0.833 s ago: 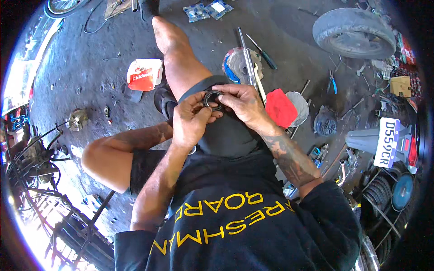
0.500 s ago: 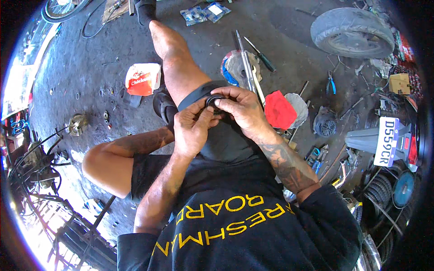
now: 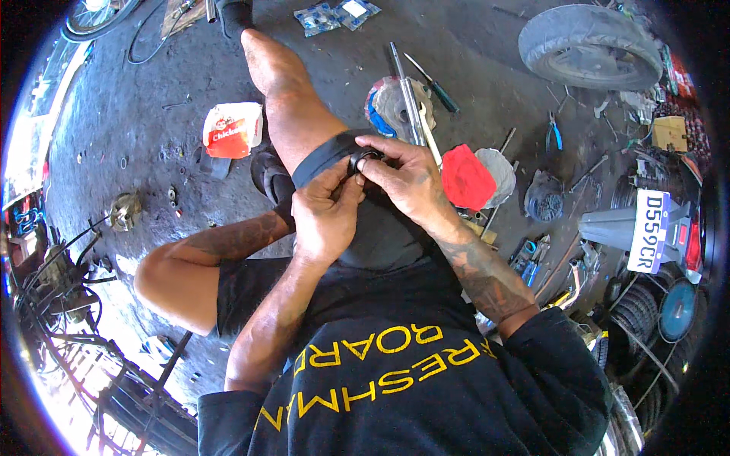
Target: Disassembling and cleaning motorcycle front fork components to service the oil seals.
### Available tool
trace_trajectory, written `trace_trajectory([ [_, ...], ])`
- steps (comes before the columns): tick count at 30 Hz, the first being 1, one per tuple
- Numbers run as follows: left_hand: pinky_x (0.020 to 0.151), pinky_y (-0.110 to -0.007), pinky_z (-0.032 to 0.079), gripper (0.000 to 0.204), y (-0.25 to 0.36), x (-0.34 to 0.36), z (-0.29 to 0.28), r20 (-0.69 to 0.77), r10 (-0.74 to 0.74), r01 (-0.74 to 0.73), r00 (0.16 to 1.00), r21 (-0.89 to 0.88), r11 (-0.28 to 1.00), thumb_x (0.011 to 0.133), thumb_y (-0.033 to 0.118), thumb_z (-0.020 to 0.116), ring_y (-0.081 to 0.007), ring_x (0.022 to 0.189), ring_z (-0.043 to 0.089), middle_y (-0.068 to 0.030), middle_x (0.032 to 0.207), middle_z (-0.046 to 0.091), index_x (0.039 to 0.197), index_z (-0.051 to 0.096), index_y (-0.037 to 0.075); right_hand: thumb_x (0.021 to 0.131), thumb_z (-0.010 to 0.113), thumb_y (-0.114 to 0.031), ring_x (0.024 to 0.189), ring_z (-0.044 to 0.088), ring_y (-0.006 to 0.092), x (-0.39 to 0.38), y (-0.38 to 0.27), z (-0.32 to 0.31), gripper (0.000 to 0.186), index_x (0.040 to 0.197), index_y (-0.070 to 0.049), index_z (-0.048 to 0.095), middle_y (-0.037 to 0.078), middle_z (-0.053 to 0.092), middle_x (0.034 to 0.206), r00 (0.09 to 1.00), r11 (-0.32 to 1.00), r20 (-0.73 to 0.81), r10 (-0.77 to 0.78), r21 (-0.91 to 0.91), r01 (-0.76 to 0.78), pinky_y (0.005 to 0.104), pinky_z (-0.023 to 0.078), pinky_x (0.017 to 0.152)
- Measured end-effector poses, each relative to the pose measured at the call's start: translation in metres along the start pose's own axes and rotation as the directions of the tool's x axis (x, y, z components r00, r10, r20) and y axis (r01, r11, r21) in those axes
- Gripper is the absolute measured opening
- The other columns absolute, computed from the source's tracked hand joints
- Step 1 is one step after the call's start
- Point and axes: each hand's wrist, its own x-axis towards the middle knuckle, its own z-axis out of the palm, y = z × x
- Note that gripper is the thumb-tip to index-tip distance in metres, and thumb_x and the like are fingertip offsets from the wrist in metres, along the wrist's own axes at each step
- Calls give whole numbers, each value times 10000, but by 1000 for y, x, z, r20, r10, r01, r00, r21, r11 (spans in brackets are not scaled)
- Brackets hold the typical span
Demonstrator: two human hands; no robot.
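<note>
Over the dark shorts on my raised thigh, both hands meet at a small black ring (image 3: 357, 157) that looks like an oil seal. My right hand (image 3: 408, 182) pinches it between thumb and fingers. The fingers of my left hand (image 3: 327, 213) are curled and pressed against its near left side, with the thumb beside the right thumb. The ring is tilted, and fingers cover part of it. Just beyond my right hand lie a red cloth (image 3: 468, 178) and a round, dirty grey container (image 3: 397, 106) with metal rods across it.
On the dark floor are a screwdriver (image 3: 435, 85), blue-handled pliers (image 3: 555, 133), a red and white food packet (image 3: 232, 131) and plastic packets (image 3: 334, 17). A wheel with a tyre (image 3: 589, 47) lies at far right. Motorcycle parts (image 3: 623, 228) crowd the right; metal frames (image 3: 114, 372) stand left.
The black ring has tipped from lying nearly flat to a steeper angle between my fingers. My left fingers have curled in more tightly. The whole view has shifted slightly.
</note>
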Motion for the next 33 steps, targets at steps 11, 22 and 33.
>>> trace_trajectory([
  [11,679,-228,528,235,-8,-1,4,-19,131,-133,991,-123,983,906,18,583,-98,768,651,-80,914,689,1131,617,-38,833,604,-121,651,574,83,8,0,-9,252,1057,-64,703,25,686,848,908,792,168,385,444,-418,230,424,529],
  [22,666,-206,533,308,9,19,-21,265,-263,315,928,-175,933,964,149,518,-169,813,689,-103,986,675,1193,577,-50,856,651,-119,773,641,129,6,8,-38,340,1161,28,618,90,693,976,981,998,185,53,-42,-46,259,519,673],
  [33,654,-233,544,347,13,23,-23,309,-208,226,928,-23,974,960,127,511,-200,793,696,-132,954,673,1221,529,-101,785,652,-139,677,671,251,24,-18,-38,184,898,0,696,176,673,764,959,914,281,-24,-383,135,337,506,634],
])
